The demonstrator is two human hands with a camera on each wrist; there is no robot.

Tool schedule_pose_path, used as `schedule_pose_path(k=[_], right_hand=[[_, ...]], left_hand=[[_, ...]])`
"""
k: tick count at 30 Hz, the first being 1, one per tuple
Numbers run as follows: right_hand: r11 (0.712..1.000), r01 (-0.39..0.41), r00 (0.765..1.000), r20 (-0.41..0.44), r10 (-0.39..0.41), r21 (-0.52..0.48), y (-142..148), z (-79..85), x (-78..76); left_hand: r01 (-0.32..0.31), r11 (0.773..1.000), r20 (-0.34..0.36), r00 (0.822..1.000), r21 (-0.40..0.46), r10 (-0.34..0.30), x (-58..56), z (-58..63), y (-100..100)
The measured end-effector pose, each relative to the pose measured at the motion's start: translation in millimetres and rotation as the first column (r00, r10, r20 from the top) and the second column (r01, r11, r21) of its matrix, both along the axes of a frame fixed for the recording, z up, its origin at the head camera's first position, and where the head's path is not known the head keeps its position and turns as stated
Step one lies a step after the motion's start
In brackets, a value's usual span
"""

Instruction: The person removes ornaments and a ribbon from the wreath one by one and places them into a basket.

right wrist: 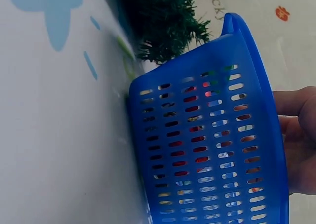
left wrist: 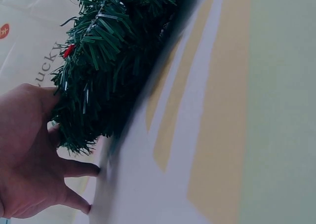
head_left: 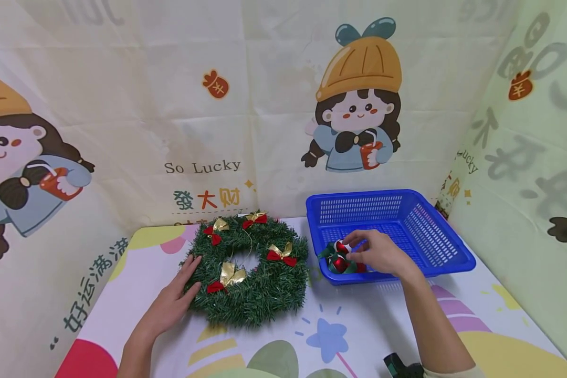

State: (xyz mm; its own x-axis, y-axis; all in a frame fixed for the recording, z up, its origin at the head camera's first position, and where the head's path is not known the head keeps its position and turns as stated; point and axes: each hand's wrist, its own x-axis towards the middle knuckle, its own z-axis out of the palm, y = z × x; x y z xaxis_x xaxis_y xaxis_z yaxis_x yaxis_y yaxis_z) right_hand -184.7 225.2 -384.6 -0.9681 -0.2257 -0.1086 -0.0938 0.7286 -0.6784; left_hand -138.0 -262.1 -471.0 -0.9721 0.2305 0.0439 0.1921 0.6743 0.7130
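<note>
A green tinsel wreath (head_left: 260,299) lies on the table, dotted with several red-and-gold bows (head_left: 281,255). Against its left edge rests my left hand (head_left: 172,302), fingers spread and fairly straight; in the left wrist view two fingertips reach down by the tabletop. My right hand (head_left: 375,254) is over the front left corner of a blue plastic basket (head_left: 392,278). Its bent thumb and fingers are at a small pile of shiny red ornaments (head_left: 340,264) with white and dark green parts. Whether they grip one I cannot tell; the basket wall hides the fingertips in the right wrist view.
The basket's slotted floor (head_left: 397,231) shows behind the ornaments. A printed cloth (head_left: 274,121) hangs right behind the table, with another side at the right. A dark device (head_left: 401,366) sits by my right forearm. White patterned tabletop (head_left: 359,320) lies in front of the basket.
</note>
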Motion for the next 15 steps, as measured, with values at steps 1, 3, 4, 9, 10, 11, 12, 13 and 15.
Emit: schedule_pose_path(k=[1, 3, 4, 9, 10, 11, 12, 13, 15], right_hand=[[1.000, -0.005, 1.000, -0.008, 0.005, 0.001, 0, -1.0, 1.0], [1.000, -0.010, 1.000, -0.019, 0.010, 0.001, -1, -2.2, 3.3], [1.000, -0.013, 1.000, -0.029, 0.013, 0.002, -1, -2.6, 4.4], [1.000, 0.004, 0.995, -0.098, -0.001, 0.028, -4, -4.6, 14.3], [0.999, 0.004, 0.992, -0.124, 0.001, 0.039, -5, -5.1, 16.9], [0.999, 0.009, 0.989, -0.145, -0.003, 0.046, -6, -5.4, 19.7], [0.998, 0.011, 0.985, -0.172, -0.001, 0.055, -8, -5.9, 22.6], [0.998, 0.012, 0.980, -0.198, 0.000, 0.060, -9, -6.3, 25.5], [0.998, 0.010, 0.969, -0.246, 0.006, 0.065, -14, -6.5, 31.4]], left_hand=[[0.001, 1.000, 0.002, 1.000, 0.000, -0.001, -0.4, -0.1, 0], [0.002, 1.000, 0.006, 1.000, -0.002, -0.002, -1.0, -0.4, 0], [0.001, 1.000, 0.008, 1.000, -0.004, 0.000, -1.1, -0.6, 1], [-0.008, 0.999, -0.012, 1.000, -0.033, 0.007, 2.3, -0.8, 1], [-0.012, 0.999, -0.021, 1.000, -0.046, 0.011, 3.0, -0.5, 2], [-0.017, 0.998, -0.032, 0.999, -0.061, 0.015, 3.8, 0.0, 2], [-0.025, 0.997, -0.043, 0.999, -0.078, 0.021, 4.5, 0.8, 3], [-0.034, 0.995, -0.052, 0.998, -0.096, 0.029, 5.3, 2.0, 3], [-0.061, 0.988, -0.067, 0.996, -0.140, 0.052, 7.3, 5.7, 5]])
